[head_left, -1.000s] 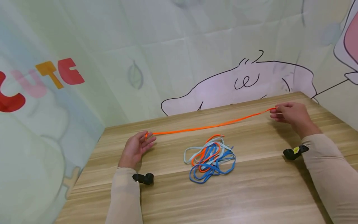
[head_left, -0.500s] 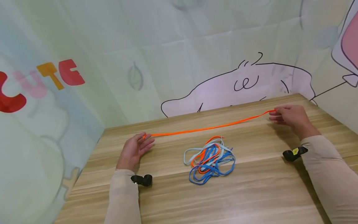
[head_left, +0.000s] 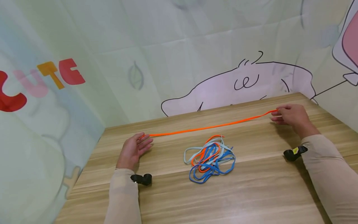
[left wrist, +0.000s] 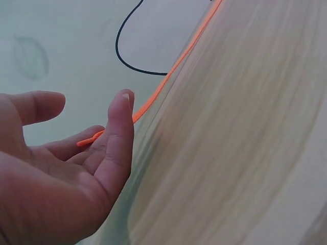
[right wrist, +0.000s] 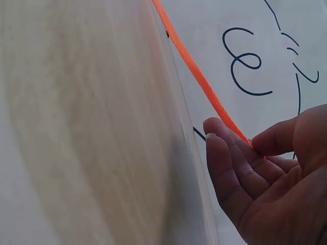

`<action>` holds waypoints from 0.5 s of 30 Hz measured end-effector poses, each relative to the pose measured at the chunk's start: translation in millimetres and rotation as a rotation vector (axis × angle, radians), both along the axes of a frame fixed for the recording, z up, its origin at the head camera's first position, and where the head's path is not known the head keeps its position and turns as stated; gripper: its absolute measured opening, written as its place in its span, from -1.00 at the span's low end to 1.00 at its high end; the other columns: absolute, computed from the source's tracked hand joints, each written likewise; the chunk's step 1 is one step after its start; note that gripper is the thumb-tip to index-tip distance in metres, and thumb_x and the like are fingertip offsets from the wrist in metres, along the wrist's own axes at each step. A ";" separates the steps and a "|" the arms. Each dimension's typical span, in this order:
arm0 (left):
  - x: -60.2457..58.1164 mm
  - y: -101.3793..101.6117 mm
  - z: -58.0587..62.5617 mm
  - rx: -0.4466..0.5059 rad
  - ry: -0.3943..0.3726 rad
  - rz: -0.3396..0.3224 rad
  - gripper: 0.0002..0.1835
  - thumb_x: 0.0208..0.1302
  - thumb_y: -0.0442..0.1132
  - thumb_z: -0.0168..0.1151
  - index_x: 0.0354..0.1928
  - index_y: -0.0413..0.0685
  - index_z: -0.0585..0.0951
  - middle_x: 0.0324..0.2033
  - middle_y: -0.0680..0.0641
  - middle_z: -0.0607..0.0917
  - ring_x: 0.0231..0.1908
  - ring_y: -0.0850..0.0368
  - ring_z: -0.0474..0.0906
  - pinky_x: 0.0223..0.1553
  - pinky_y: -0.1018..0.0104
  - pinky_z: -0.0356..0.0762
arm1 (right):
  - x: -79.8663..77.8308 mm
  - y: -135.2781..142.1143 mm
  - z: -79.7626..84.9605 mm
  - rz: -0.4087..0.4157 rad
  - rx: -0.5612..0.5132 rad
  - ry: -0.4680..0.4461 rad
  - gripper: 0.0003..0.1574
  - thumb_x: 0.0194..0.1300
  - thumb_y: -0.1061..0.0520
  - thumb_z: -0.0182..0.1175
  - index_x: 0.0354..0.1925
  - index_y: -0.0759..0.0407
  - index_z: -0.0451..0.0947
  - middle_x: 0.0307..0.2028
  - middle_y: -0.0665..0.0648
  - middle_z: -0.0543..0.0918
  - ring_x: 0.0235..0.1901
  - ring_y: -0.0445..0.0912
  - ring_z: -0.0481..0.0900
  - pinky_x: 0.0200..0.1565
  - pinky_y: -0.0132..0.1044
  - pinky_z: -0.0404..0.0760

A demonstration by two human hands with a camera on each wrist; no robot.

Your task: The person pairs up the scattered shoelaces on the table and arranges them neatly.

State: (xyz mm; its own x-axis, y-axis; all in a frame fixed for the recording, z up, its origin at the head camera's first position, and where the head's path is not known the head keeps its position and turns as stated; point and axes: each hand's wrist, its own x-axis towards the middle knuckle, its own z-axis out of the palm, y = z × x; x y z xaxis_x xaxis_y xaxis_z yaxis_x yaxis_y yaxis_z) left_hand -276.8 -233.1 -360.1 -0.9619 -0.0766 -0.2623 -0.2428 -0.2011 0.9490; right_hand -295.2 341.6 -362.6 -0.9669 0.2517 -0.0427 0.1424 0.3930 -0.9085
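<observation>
A flat orange shoelace stretches nearly straight between my two hands over the back of the table. At its left end is my left hand, palm turned inward with fingers extended. In the left wrist view the lace tip lies across those fingers, and the thumb stands apart from it. My right hand pinches the other end between thumb and fingertips, as the right wrist view shows. Below the lace, a loose tangle of blue, pale blue and orange laces lies on the table.
The wood-grain table meets a printed cloth backdrop along its back and left sides. Each sleeved forearm carries a black wrist camera: the left one and the right one.
My left hand has shifted slightly left, and the short orange tail that hung at its fingers no longer shows below them. The right hand has moved only slightly; the tangle stays put.
</observation>
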 end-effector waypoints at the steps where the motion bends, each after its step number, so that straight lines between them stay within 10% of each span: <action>1: -0.1 -0.4 0.0 0.002 -0.001 0.001 -0.41 0.57 -0.14 -0.02 0.50 -0.20 0.13 0.40 -0.24 0.35 0.08 0.07 0.64 0.07 0.25 0.58 | -0.2 0.1 0.2 -0.001 -0.003 -0.003 -0.41 0.59 0.17 -0.16 0.40 0.53 0.19 0.06 0.39 0.64 -0.39 -0.24 0.73 -0.25 -0.34 0.69; 15: 1.1 -4.0 0.3 -0.001 -0.005 0.006 -0.40 0.58 -0.12 -0.04 0.53 -0.10 0.09 0.39 -0.23 0.35 0.05 0.07 0.65 0.07 0.24 0.58 | 0.7 4.1 -1.1 -0.002 -0.049 -0.001 -0.38 0.60 0.14 -0.18 0.41 0.55 0.15 -0.18 0.16 0.74 -0.41 -0.24 0.73 -0.25 -0.28 0.71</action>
